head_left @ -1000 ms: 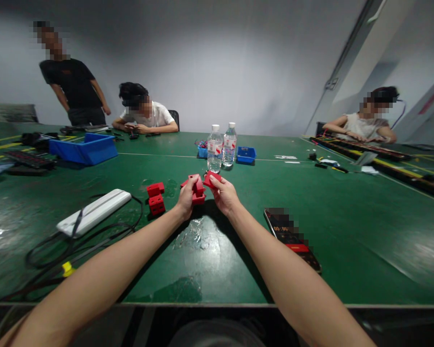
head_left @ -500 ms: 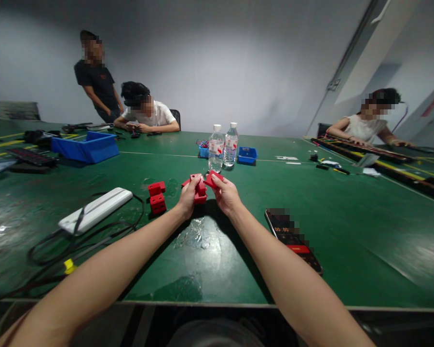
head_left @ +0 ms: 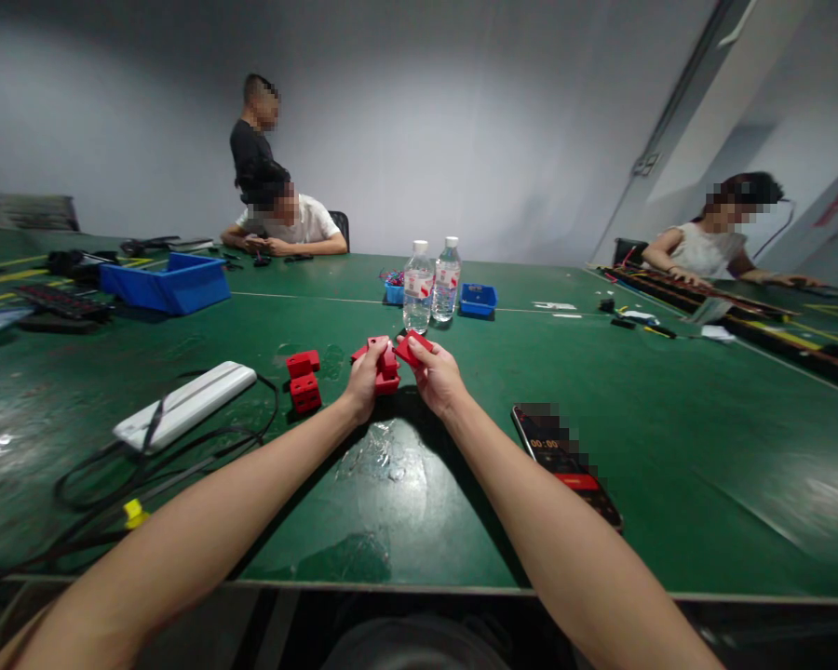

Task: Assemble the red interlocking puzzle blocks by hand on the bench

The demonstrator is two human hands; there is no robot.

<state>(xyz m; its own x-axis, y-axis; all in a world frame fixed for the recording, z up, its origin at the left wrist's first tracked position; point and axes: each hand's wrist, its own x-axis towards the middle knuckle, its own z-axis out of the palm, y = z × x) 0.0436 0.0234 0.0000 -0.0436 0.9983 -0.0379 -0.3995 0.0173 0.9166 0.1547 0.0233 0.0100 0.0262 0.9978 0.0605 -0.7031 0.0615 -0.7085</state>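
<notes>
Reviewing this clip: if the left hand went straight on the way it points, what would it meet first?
Probably the flat red block held by the right hand, close ahead of the left hand; one view leaves their depths unclear.

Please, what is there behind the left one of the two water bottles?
Behind the left bottle is a small blue container with a red-and-blue tangle in it. The bottle covers its right side, so what lies there cannot be told.
</notes>
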